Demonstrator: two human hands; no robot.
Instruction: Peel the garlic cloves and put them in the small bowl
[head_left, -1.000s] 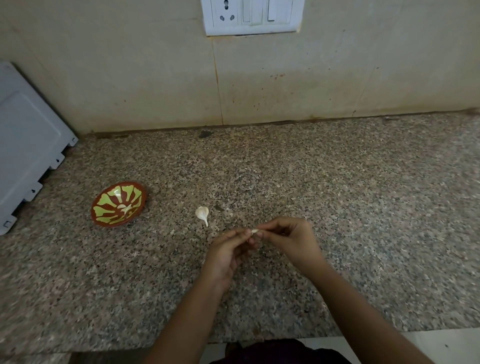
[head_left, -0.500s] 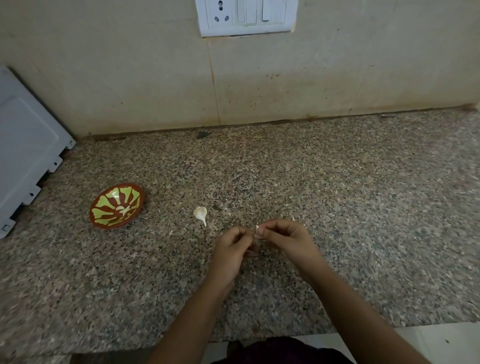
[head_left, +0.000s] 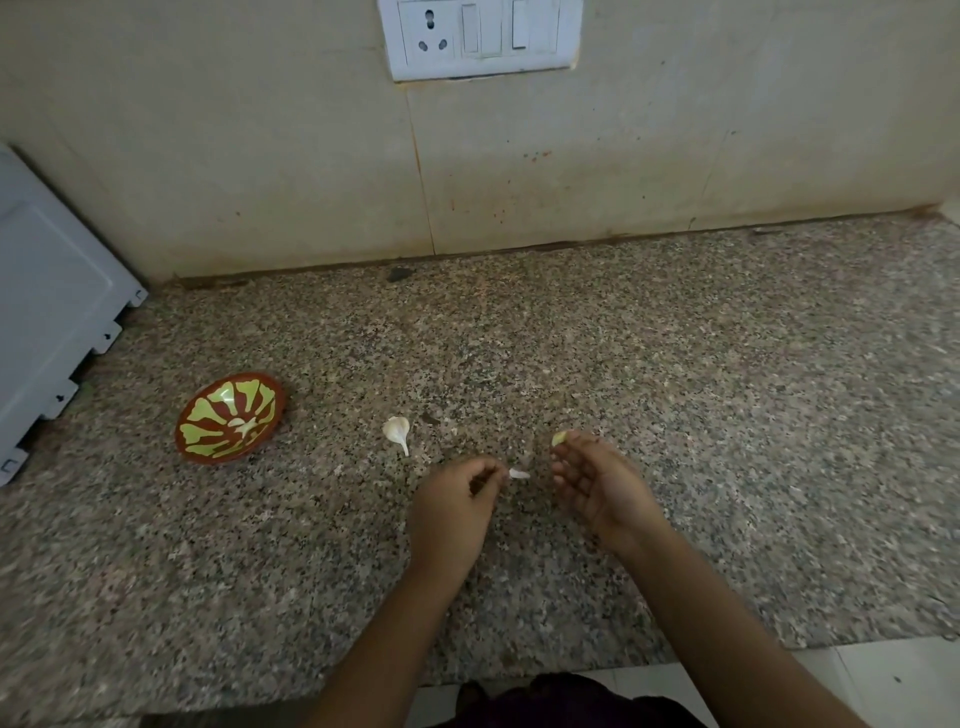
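Right hand (head_left: 602, 486) pinches peeled clove (head_left: 560, 439), yellowish, between thumb and fingertip; other fingers loose, palm up. Left hand (head_left: 454, 501) curled, pinching white skin scrap (head_left: 519, 474). Hands apart, low over granite counter (head_left: 727, 389). Unpeeled clove (head_left: 397, 431) lies just far-left of left hand, between it and small bowl (head_left: 223, 460). Granite runs wide to right and far to wall (head_left: 675, 156); near edge under forearms. Grey panel (head_left: 52, 312) at far left. Bowl contents unclear against pattern.
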